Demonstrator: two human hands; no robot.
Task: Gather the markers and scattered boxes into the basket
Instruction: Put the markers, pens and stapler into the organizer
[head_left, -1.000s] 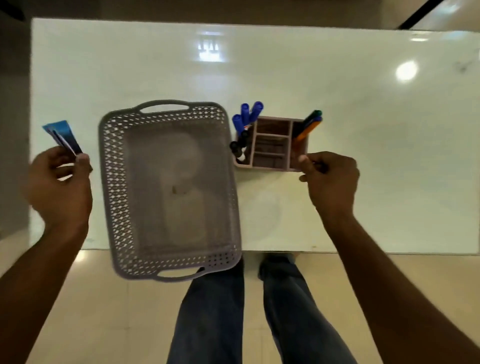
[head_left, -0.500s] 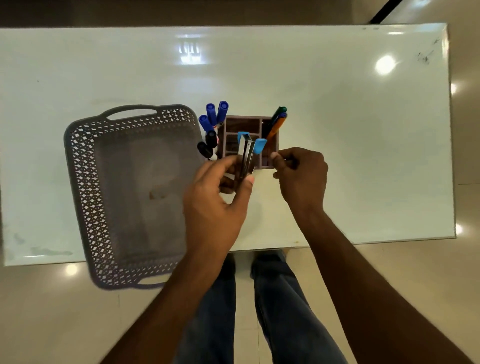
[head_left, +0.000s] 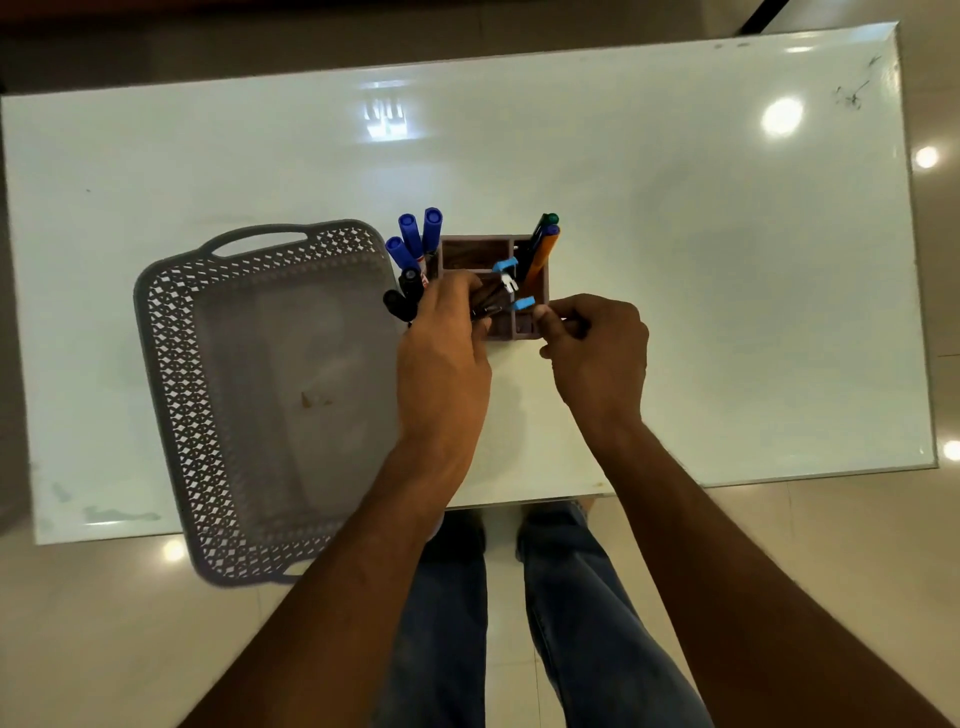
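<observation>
A grey perforated basket (head_left: 171, 364) sits empty on the table's left half, hanging over the near edge. To its right stands a brown compartmented organiser (head_left: 480, 252). Blue and black markers (head_left: 415, 244) stick out of its left side, and green, purple and orange pens (head_left: 543, 244) lean in its right compartment. My left hand (head_left: 441, 353) is shut on a few small flat boxes (head_left: 511, 283) with blue ends, holding them over the organiser's middle. My right hand (head_left: 597, 348) pinches the organiser's near right corner.
The white glossy table (head_left: 675, 260) carries nothing else; its near edge runs just behind my wrists. Below it my legs in jeans (head_left: 519, 623) and a tiled floor show.
My left hand carried the blue-ended boxes from the far left of the basket across to the organiser and lowered them onto it. My right hand stayed on the organiser's corner.
</observation>
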